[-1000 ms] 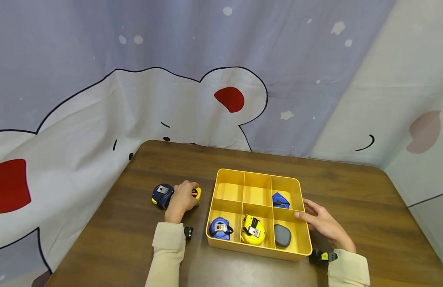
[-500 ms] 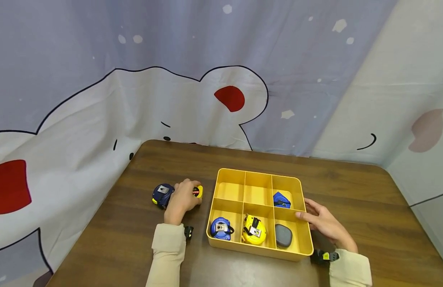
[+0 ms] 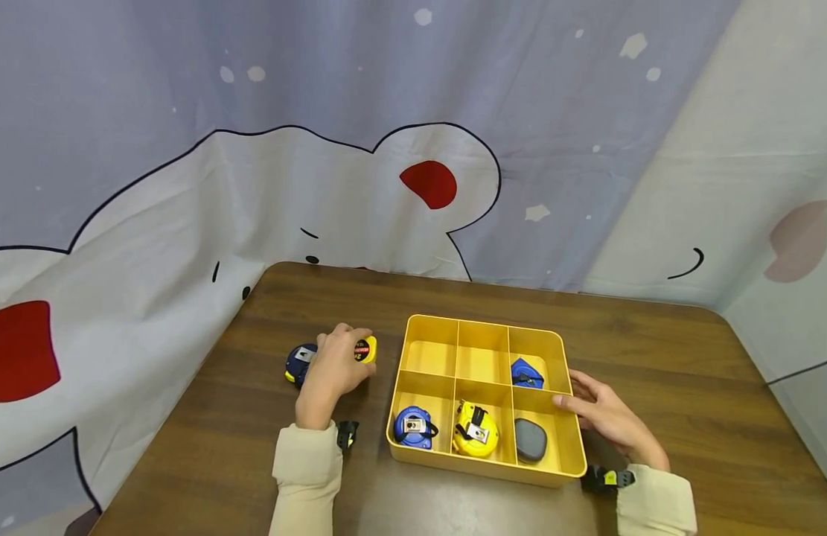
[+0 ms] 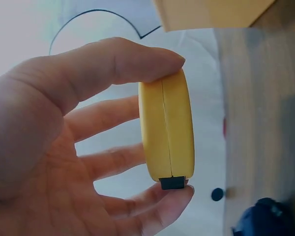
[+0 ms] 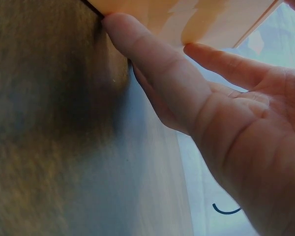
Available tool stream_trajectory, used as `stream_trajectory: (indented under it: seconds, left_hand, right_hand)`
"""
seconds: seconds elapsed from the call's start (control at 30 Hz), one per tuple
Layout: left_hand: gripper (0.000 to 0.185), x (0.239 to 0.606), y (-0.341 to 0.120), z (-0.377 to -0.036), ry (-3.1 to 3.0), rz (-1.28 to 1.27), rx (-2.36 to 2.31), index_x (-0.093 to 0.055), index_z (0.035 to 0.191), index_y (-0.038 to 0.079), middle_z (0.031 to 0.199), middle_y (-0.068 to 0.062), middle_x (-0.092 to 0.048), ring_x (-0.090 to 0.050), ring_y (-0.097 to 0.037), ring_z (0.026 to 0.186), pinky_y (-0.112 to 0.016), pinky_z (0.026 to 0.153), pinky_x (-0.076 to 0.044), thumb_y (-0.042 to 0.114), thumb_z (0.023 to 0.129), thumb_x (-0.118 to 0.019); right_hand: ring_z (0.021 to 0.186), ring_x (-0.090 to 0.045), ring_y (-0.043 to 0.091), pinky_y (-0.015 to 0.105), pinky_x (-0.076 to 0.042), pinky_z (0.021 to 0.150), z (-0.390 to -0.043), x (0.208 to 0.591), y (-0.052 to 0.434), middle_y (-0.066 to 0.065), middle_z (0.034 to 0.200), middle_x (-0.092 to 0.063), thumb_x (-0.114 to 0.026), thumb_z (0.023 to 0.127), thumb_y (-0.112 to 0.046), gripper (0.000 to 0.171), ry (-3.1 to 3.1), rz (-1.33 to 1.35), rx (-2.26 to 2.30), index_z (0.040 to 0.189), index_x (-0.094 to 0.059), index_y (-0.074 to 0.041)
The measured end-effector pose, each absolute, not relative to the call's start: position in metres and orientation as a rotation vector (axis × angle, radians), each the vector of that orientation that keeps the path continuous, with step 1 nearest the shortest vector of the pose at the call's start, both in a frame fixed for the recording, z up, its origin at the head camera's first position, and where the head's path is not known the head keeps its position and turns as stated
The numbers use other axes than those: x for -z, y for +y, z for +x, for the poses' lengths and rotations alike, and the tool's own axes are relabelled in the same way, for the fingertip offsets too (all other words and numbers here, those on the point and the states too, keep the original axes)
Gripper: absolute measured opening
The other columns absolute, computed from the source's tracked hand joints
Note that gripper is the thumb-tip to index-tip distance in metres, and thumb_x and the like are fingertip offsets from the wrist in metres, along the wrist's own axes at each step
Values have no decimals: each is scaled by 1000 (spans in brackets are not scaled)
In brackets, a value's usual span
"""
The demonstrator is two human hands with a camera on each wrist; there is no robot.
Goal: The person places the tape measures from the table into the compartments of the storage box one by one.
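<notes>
My left hand [image 3: 333,365] grips a yellow tape measure [image 3: 366,350] with a dark round label, held above the table left of the box. In the left wrist view, thumb and fingers pinch the ends of the yellow case [image 4: 167,128], and its black foot points down. A dark blue tape measure [image 3: 298,360] lies behind that hand, partly hidden. My right hand [image 3: 610,420] holds the right wall of a yellow divided box [image 3: 480,465], thumb over the rim and fingers outside. In the right wrist view, its fingers [image 5: 226,61] reach the outer wall.
In the box's front row sit a blue tape measure [image 3: 413,427], a yellow one [image 3: 476,432] and a grey rounded case [image 3: 530,439]. A blue item [image 3: 525,374] lies in the back right compartment. A patterned curtain [image 3: 359,193] hangs behind the wooden table [image 3: 654,335].
My left hand has raised the yellow tape measure a little off the table, its label now showing more. The right hand stays at the box.
</notes>
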State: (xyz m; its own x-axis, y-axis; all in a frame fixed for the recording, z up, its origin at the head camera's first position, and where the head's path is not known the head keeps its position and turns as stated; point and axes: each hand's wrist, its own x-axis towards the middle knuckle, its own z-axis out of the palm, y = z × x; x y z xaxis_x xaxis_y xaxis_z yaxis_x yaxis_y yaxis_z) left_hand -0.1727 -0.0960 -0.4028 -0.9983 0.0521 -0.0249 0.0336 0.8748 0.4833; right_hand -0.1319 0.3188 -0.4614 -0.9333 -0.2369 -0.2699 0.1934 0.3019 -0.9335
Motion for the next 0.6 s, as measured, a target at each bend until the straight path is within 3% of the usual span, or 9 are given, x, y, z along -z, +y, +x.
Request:
stream_trajectory:
  seconds: [0.6]
  left_hand:
    - [56,387,-93,-163,3042,95,-810,-58,125,17,126,-11,-50,-43,-33,100,-47,76,-48,23,72,-74]
  right_hand:
    - [103,-58,29,41,-52,78,-132,460,320,31,135,-37,-59,88,-24,70,2243,-43,1636,141,-22,3]
